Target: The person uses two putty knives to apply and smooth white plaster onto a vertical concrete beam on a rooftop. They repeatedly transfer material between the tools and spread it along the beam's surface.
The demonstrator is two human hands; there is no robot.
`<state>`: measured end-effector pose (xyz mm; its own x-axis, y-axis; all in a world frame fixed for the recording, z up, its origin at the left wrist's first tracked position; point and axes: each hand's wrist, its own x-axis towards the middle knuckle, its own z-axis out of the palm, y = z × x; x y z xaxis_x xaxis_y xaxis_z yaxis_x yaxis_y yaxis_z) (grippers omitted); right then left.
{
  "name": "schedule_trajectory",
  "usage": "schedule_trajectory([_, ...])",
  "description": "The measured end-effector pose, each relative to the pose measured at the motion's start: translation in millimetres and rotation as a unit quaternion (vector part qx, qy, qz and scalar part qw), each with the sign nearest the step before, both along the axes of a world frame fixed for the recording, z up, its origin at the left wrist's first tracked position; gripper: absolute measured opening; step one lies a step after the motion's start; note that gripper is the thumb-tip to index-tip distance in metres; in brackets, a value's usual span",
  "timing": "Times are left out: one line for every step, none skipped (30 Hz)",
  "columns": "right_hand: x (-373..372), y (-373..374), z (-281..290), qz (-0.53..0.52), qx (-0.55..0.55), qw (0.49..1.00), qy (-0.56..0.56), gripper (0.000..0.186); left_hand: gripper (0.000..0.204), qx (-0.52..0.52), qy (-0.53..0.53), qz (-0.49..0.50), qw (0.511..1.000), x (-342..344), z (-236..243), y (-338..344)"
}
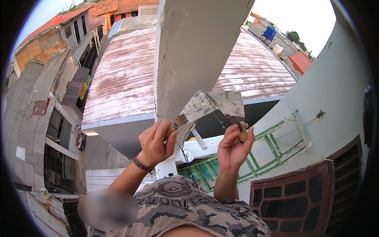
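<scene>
My left hand (pixel 156 142) is closed round the handle of a putty knife (pixel 197 107) whose blade is smeared with whitish filler. In my right hand (pixel 233 149) is a second putty knife (pixel 229 103), held by its yellowish handle with the blade pointing up. The two blades meet or overlap in front of a grey plastered pillar (pixel 193 51); whether they press together I cannot tell. Filler also coats the right blade. A patterned band circles my left wrist.
Behind the pillar spreads a rusty corrugated metal roof (pixel 122 75). A green-and-white metal frame (pixel 272 152) hangs below on the right, near a curved pale wall (pixel 331 87) and a brown-framed window (pixel 290 201). Thin dark wire dangles by my hands. A lane (pixel 104 154) lies far below.
</scene>
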<state>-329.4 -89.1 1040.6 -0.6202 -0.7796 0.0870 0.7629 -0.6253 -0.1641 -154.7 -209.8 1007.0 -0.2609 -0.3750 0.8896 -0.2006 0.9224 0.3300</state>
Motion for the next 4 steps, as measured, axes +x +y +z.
schedule_trajectory([1.1, 0.1, -0.8, -0.001, 0.007, 1.000, 0.003, 0.014, 0.024, -0.002, 0.006, 0.001, 1.000, -1.3, -0.9, -0.6])
schedule_trajectory([2.0, 0.1, -1.5, -0.001, 0.014, 1.000, 0.006, 0.014, 0.024, -0.004, 0.011, 0.002, 1.000, -1.8, -1.6, -1.3])
schedule_trajectory([2.1, -0.1, -3.2, 0.002, 0.011, 1.000, 0.007, 0.014, 0.024, -0.003, 0.007, 0.003, 1.000, -1.5, -2.5, -2.0])
schedule_trajectory([1.5, -0.7, -5.9, 0.004, 0.008, 1.000, 0.007, 0.015, 0.024, -0.003, 0.003, 0.004, 1.000, -0.8, -3.2, -2.7])
